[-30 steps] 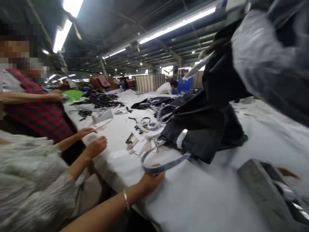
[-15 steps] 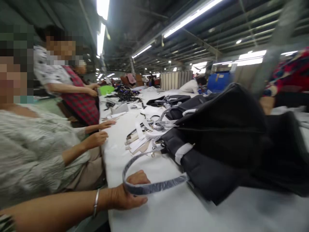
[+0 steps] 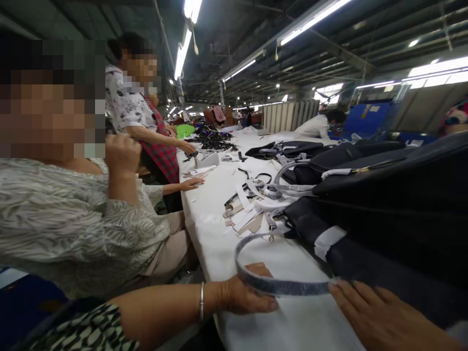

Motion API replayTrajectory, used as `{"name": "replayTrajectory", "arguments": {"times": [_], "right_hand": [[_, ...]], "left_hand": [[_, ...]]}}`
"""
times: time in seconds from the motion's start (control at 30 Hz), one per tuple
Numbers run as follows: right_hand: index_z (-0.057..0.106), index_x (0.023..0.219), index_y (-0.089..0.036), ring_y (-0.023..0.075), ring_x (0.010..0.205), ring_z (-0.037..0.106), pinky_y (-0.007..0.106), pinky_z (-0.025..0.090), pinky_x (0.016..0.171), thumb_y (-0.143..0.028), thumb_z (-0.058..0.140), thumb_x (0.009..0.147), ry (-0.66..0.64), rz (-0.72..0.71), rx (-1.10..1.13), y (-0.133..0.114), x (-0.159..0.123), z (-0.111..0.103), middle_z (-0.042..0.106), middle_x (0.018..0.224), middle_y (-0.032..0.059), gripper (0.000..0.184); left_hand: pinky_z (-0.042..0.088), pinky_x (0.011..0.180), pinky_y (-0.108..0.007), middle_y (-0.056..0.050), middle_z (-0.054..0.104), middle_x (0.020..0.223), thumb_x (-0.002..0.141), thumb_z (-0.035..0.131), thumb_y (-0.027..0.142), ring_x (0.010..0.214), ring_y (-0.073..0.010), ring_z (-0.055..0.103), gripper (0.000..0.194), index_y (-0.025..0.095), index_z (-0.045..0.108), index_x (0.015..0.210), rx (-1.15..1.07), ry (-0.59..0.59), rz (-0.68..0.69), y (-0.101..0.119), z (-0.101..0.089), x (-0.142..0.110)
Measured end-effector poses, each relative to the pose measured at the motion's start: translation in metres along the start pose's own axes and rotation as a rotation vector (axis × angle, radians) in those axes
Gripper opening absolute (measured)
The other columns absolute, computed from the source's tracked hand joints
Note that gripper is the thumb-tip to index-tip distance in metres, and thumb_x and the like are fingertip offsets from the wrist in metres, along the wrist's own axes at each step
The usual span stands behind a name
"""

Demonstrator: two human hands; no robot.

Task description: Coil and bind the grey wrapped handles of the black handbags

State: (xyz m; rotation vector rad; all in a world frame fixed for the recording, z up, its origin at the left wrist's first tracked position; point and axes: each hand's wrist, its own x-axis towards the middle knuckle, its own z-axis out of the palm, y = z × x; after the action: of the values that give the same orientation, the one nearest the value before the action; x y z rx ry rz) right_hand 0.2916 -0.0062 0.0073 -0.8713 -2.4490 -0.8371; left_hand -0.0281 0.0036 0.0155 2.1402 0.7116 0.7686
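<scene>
A black bag (image 3: 387, 214) lies on its side at the right, its handle (image 3: 292, 286) wrapped in clear plastic and looping out over the white table. My left hand (image 3: 244, 292), with a silver bracelet at the wrist, has the handle between thumb and fingers. Where the handle's end meets the bag, my right hand (image 3: 380, 312) rests with its fingers stretched out flat, the fingertips touching. A white wrapping (image 3: 329, 242) goes round part of the bag, and a small metal ring (image 3: 271, 238) hangs near the handle's far end.
White and beige strips (image 3: 248, 214) lie in a pile beyond the handle. More black bags (image 3: 288, 147) and a heap of dark straps (image 3: 214, 138) are farther along the table (image 3: 204, 234). A co-worker in a patterned blouse (image 3: 66, 219) sits close at my left; another person stands behind.
The view has swung left. My right hand has come in and now touches the handle's end. The seated co-worker has raised one hand; the standing person's arm has reached over the table.
</scene>
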Motion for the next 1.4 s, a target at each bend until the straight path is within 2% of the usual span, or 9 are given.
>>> {"name": "replayTrajectory", "arguments": {"times": [0.17,0.3,0.43,0.7,0.77,0.93,1.07,1.17,1.4], "right_hand": [[0.061,0.121,-0.015,0.0329,0.092,0.060,0.050,0.050,0.075,-0.001,0.043,0.074,-0.418,0.032,-0.197,-0.012,0.061,0.020,0.067,0.110,0.0163,0.052],[0.053,0.134,-0.020,0.0365,0.117,0.051,0.053,0.046,0.088,-0.002,0.038,0.084,-0.569,0.361,-0.234,-0.009,0.064,0.013,0.045,0.144,0.0158,0.055],[0.050,0.137,-0.020,0.0305,0.110,0.058,0.047,0.045,0.093,0.001,0.036,0.085,-0.639,0.660,-0.119,-0.006,0.070,-0.015,0.054,0.133,0.0187,0.058],[0.047,0.139,-0.022,0.0203,0.101,0.063,0.029,0.045,0.092,-0.004,0.052,0.075,-0.510,0.881,0.105,0.007,0.088,-0.083,0.069,0.112,0.0053,0.066],[0.064,0.119,-0.022,0.0203,0.099,0.064,0.029,0.045,0.092,-0.004,0.053,0.073,-0.482,0.953,0.182,-0.004,0.072,-0.082,0.071,0.106,0.0040,0.051],[0.071,0.088,-0.019,0.0233,0.106,0.060,0.037,0.041,0.101,-0.010,0.053,0.076,-0.223,1.251,0.302,-0.049,0.040,-0.059,0.071,0.101,0.0076,0.024],[0.062,0.108,-0.016,0.0233,0.109,0.058,0.040,0.044,0.100,-0.021,0.053,0.077,0.165,1.588,0.364,-0.087,0.032,-0.051,0.064,0.117,0.0110,0.033],[0.054,0.116,-0.016,0.0215,0.098,0.063,0.036,0.055,0.083,-0.029,0.057,0.074,0.428,1.851,0.494,-0.099,0.022,-0.049,0.062,0.119,0.0126,0.044],[0.054,0.086,-0.019,0.0140,0.064,0.064,0.030,0.058,0.063,-0.034,0.070,0.072,0.752,2.138,0.942,-0.059,0.022,-0.045,0.067,0.079,0.0021,0.025]], "left_hand": [[0.047,0.063,-0.027,-0.005,0.060,0.068,0.068,0.071,0.057,0.064,-0.0148,0.056,0.047,0.011,0.064,0.076,-0.674,0.134,-0.332,0.001,-0.005,-0.003],[0.046,0.066,-0.026,-0.005,0.061,0.068,0.073,0.067,0.058,0.063,-0.0134,0.055,0.048,0.011,0.066,0.075,-0.710,0.147,-0.338,-0.005,-0.002,-0.003],[0.044,0.067,-0.025,-0.002,0.057,0.066,0.075,0.068,0.045,0.065,-0.0120,0.051,0.034,0.012,0.062,0.071,-0.682,0.010,-0.246,-0.008,-0.001,-0.005],[0.046,0.071,-0.023,-0.003,0.069,0.092,0.073,0.073,0.037,0.080,-0.0160,0.061,0.038,0.020,0.069,0.106,-0.424,-0.839,-0.192,0.056,-0.060,-0.056],[0.046,0.072,-0.023,-0.003,0.070,0.089,0.074,0.072,0.040,0.080,-0.0163,0.061,0.036,0.018,0.069,0.102,-0.462,-0.754,-0.167,0.063,-0.071,-0.057],[0.046,0.072,-0.027,-0.005,0.067,0.082,0.080,0.060,0.045,0.078,-0.0183,0.061,0.033,0.014,0.066,0.090,-0.253,-0.093,-0.214,0.024,-0.063,-0.003],[0.044,0.083,-0.034,-0.012,0.068,0.100,0.073,0.063,0.057,0.100,-0.0293,0.059,0.044,0.016,0.066,0.088,0.267,-0.024,-0.339,-0.008,-0.047,0.059],[0.042,0.084,-0.037,-0.015,0.067,0.101,0.064,0.069,0.063,0.108,-0.0357,0.055,0.050,0.016,0.065,0.082,0.300,-0.003,-0.390,-0.013,-0.031,0.098],[0.040,0.058,-0.027,-0.004,0.060,0.063,0.072,0.068,0.041,0.067,-0.0197,0.060,0.028,0.016,0.057,0.064,0.115,0.026,-0.570,-0.022,-0.002,0.148]]}}
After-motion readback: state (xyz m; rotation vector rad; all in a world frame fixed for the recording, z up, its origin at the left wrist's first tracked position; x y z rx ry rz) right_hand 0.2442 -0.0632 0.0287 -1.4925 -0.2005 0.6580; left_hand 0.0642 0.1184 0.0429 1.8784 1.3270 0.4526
